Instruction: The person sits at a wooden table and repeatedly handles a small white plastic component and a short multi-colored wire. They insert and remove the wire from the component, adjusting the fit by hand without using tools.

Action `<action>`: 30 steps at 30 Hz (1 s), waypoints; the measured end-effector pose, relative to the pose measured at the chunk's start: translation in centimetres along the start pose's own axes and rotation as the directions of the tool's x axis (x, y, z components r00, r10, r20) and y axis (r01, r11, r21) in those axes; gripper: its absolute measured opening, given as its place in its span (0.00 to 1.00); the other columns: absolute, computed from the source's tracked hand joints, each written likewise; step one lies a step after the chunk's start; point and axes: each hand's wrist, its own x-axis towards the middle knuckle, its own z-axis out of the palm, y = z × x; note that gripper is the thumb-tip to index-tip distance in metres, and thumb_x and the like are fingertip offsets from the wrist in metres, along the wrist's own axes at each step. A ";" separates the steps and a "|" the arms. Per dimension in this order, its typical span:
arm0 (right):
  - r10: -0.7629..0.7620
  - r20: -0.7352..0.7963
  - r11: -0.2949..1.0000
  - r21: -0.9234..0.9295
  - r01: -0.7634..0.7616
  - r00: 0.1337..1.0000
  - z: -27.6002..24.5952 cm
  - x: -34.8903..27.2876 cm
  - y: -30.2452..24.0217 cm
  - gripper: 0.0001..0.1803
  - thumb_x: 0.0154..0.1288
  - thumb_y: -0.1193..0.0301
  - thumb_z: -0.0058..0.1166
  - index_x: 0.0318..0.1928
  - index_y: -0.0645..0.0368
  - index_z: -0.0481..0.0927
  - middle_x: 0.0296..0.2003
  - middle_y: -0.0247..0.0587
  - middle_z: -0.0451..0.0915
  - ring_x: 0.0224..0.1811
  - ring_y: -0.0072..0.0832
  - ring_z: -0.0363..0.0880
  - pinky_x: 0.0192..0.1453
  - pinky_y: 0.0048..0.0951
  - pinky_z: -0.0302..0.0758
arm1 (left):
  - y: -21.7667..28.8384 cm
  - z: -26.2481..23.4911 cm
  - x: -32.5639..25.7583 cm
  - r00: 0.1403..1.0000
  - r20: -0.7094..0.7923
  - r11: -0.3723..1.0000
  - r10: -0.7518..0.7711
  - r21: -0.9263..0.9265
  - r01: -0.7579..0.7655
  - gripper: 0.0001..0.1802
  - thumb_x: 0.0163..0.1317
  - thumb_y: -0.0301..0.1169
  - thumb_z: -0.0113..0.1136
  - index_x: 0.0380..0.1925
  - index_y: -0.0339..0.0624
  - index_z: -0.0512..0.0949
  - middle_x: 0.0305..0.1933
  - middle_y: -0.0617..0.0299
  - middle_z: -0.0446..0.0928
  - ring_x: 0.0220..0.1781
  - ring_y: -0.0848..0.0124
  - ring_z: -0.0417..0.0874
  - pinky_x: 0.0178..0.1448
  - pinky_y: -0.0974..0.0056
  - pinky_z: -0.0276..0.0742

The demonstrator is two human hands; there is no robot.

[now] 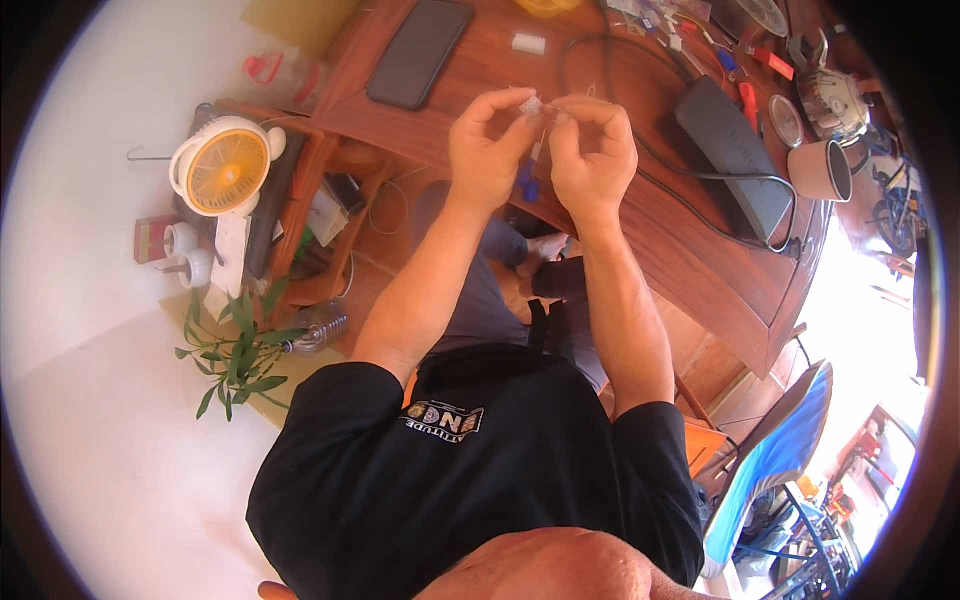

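Over the front edge of the wooden table, my left hand [488,145] pinches a small whitish, clear-looking block [531,105] between thumb and forefinger. It looks like a plastic connector, but is too small to be sure. Close beside it, my right hand [592,160] is closed in a pinch on what seems to be a thin wire; fine strands [592,91] stick out past its fingers. The fingertips of both hands nearly meet. Below and between them hangs a small blue piece [529,186], partly hidden by the table edge and my hands.
On the table [690,270] lie a black phone [420,52], a white block [529,44], a long black case [735,150] with a black cable across it, and a mug [820,171]. Small parts clutter the far right. A yellow fan [228,167] and a plant [240,350] stand left.
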 end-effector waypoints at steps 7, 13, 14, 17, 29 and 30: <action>0.010 0.039 1.000 -0.013 -0.010 0.999 0.1 0.0 0.1 0.06 0.66 0.83 0.57 0.42 0.64 0.77 0.33 0.35 0.84 0.28 0.15 0.79 0.29 0.18 0.75 | -1.1 -0.2 -0.2 0.995 0.009 0.995 0.102 -0.002 -0.102 0.13 0.61 0.20 0.66 0.47 0.34 0.82 0.51 0.59 0.80 0.53 0.74 0.79 0.57 0.68 0.75; 0.020 0.033 1.000 0.008 -0.021 0.999 0.2 0.1 0.3 0.05 0.67 0.82 0.58 0.42 0.64 0.80 0.30 0.32 0.83 0.28 0.12 0.77 0.30 0.17 0.73 | -1.0 -0.1 -0.2 0.992 0.012 0.992 0.123 -0.016 -0.123 0.13 0.61 0.18 0.66 0.47 0.34 0.82 0.51 0.58 0.81 0.55 0.72 0.80 0.59 0.66 0.76; 0.026 0.037 0.999 0.018 -0.027 0.999 0.2 0.1 0.3 0.05 0.67 0.82 0.58 0.42 0.64 0.80 0.30 0.32 0.83 0.28 0.12 0.77 0.31 0.17 0.73 | -0.9 0.0 -0.2 0.989 0.009 0.989 0.145 0.006 -0.145 0.13 0.61 0.19 0.65 0.47 0.35 0.82 0.51 0.58 0.81 0.55 0.72 0.80 0.59 0.67 0.76; 0.003 0.054 0.999 -0.037 -0.001 0.999 0.1 0.1 0.2 0.06 0.67 0.82 0.57 0.43 0.64 0.80 0.31 0.33 0.83 0.30 0.13 0.78 0.32 0.18 0.74 | -0.6 0.2 -0.2 0.986 0.003 0.986 0.165 0.008 -0.165 0.12 0.63 0.19 0.65 0.47 0.35 0.81 0.51 0.56 0.82 0.52 0.72 0.82 0.57 0.68 0.78; 0.179 -0.008 0.910 -0.378 -0.169 0.984 -2.6 1.6 -0.2 0.07 0.67 0.75 0.60 0.44 0.63 0.83 0.36 0.38 0.86 0.35 0.20 0.82 0.39 0.26 0.78 | 0.2 -0.2 0.9 0.998 -0.032 0.927 -0.050 -0.375 0.034 0.11 0.71 0.24 0.57 0.52 0.37 0.74 0.48 0.47 0.83 0.46 0.62 0.86 0.50 0.62 0.85; 0.206 0.045 0.871 -0.464 -0.162 0.978 -3.2 1.7 -0.4 0.07 0.66 0.75 0.60 0.43 0.62 0.83 0.35 0.39 0.86 0.33 0.22 0.82 0.38 0.27 0.78 | 0.2 -0.3 1.0 0.998 -0.022 0.917 -0.054 -0.397 0.040 0.11 0.71 0.25 0.57 0.52 0.37 0.74 0.48 0.47 0.83 0.46 0.62 0.86 0.50 0.62 0.85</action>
